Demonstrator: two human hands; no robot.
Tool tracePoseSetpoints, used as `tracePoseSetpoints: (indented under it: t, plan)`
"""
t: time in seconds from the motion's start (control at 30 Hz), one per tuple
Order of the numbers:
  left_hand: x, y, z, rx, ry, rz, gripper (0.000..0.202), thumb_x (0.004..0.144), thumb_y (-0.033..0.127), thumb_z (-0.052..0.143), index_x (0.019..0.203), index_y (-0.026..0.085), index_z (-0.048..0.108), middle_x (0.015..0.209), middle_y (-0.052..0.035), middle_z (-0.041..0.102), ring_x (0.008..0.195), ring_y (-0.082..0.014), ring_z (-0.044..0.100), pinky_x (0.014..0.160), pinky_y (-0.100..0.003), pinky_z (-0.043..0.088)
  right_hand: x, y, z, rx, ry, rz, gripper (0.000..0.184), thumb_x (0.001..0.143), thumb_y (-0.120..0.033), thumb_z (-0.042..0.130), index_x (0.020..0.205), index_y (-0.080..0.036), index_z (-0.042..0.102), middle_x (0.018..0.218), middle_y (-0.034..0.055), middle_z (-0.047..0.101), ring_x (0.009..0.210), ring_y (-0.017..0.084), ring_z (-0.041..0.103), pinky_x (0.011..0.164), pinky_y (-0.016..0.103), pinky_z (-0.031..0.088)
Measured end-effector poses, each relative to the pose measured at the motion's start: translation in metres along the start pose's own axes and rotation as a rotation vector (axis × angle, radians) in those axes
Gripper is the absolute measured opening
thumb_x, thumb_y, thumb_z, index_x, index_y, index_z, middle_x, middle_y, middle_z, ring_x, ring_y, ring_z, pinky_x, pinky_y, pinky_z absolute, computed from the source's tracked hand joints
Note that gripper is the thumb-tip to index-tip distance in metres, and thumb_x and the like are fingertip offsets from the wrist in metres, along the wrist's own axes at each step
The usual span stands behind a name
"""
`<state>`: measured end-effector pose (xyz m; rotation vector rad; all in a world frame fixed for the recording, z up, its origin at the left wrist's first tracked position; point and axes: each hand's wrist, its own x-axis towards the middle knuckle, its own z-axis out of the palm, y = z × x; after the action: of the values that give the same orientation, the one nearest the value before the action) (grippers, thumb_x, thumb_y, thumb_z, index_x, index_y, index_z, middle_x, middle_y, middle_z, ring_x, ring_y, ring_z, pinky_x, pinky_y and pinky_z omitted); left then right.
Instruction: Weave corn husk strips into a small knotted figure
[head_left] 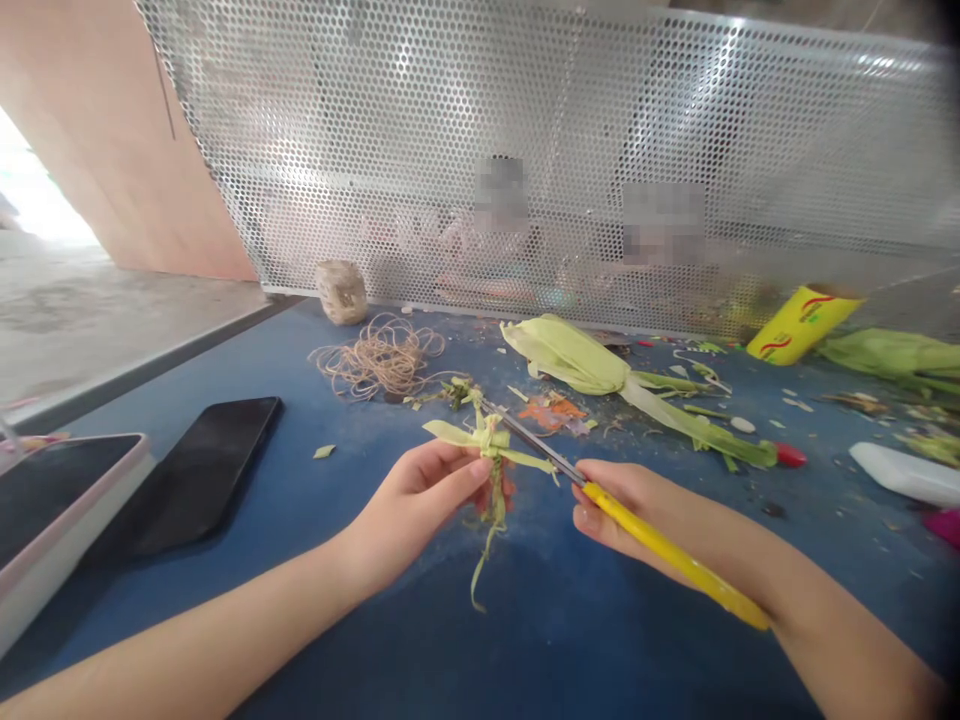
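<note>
Over the blue table [525, 640] now, and the left hand [420, 500] pinches a small bundle of corn-husk strips [491, 450], fingers closed on it from the left side so the tied middle stands clear and the loose ends hang free below. The bundle sits up off the table, right between the two hands, tilted toward the blades. The right hand [622, 505] is wrapped shut around the yellow handle of a pair of scissors [600, 490], the handle running back along the forearm and the dark blades reaching up and left, touching or just beside the bundle's upper strips; whether the blades are parted I cannot tell. Holding the bundle by one side keeps the fingers away from the edge.

Behind the work lies a whole green corn husk [577, 365], long leaves trailing right. A loose coil of twine [382, 360] sits to the left with its spool [341, 292] near the perforated metal screen [525, 150]. A black phone [202, 475] lies flat at far left beside a tablet [52, 500]. A yellow tube [799, 325] lies tipped at the right, husk scraps scattered around.
</note>
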<state>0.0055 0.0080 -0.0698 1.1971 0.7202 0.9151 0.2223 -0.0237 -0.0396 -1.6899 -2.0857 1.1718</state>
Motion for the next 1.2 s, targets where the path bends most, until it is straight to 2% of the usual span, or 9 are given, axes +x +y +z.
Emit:
tracePoseSetpoints:
  t: [0.27, 0.43, 0.73, 1.0, 1.2]
  plan:
    - [-0.001, 0.0, 0.001, -0.021, -0.004, -0.003, 0.018, 0.074, 0.033, 0.062, 0.071, 0.015, 0.064, 0.066, -0.0023, 0.066, 0.063, -0.0135, 0.058, 0.067, -0.027, 0.044, -0.002, 0.002, -0.002, -0.001, 0.027, 0.0, 0.041, 0.076, -0.06, 0.047, 0.083, -0.02, 0.048, 0.067, -0.002, 0.045, 0.059, 0.011, 0.04, 0.057, 0.022, 0.037]
    - [-0.001, 0.0, 0.001, -0.033, -0.002, 0.003, 0.017, 0.074, 0.032, 0.063, 0.071, 0.015, 0.064, 0.067, -0.0028, 0.067, 0.063, -0.0134, 0.059, 0.067, -0.027, 0.045, 0.004, 0.012, 0.003, -0.032, 0.057, -0.02, 0.039, 0.076, -0.059, 0.048, 0.084, -0.02, 0.048, 0.067, -0.0011, 0.049, 0.063, 0.013, 0.043, 0.059, 0.023, 0.038]
    - [-0.002, -0.001, 0.0, -0.032, 0.006, -0.013, 0.019, 0.073, 0.034, 0.063, 0.071, 0.015, 0.064, 0.067, -0.0031, 0.067, 0.064, -0.0141, 0.059, 0.068, -0.028, 0.045, 0.002, 0.007, 0.002, -0.062, 0.047, -0.001, 0.041, 0.077, -0.06, 0.045, 0.082, -0.02, 0.048, 0.065, -0.002, 0.048, 0.058, 0.011, 0.042, 0.055, 0.022, 0.036]
    - [-0.002, 0.001, 0.001, -0.037, 0.016, -0.014, 0.017, 0.074, 0.031, 0.063, 0.07, 0.015, 0.063, 0.064, -0.0015, 0.063, 0.058, -0.0109, 0.058, 0.062, -0.023, 0.044, 0.001, 0.013, 0.001, -0.053, 0.038, 0.016, 0.043, 0.076, -0.063, 0.043, 0.076, -0.02, 0.046, 0.061, -0.0038, 0.045, 0.052, 0.009, 0.037, 0.049, 0.02, 0.032]
    - [-0.002, 0.001, 0.002, -0.022, -0.011, -0.009, 0.017, 0.074, 0.031, 0.062, 0.069, 0.015, 0.063, 0.063, -0.0016, 0.063, 0.058, -0.0109, 0.056, 0.061, -0.023, 0.043, 0.003, 0.01, 0.002, -0.069, 0.035, 0.069, 0.046, 0.071, -0.065, 0.048, 0.07, -0.02, 0.045, 0.059, -0.0044, 0.042, 0.051, 0.008, 0.035, 0.05, 0.021, 0.033]
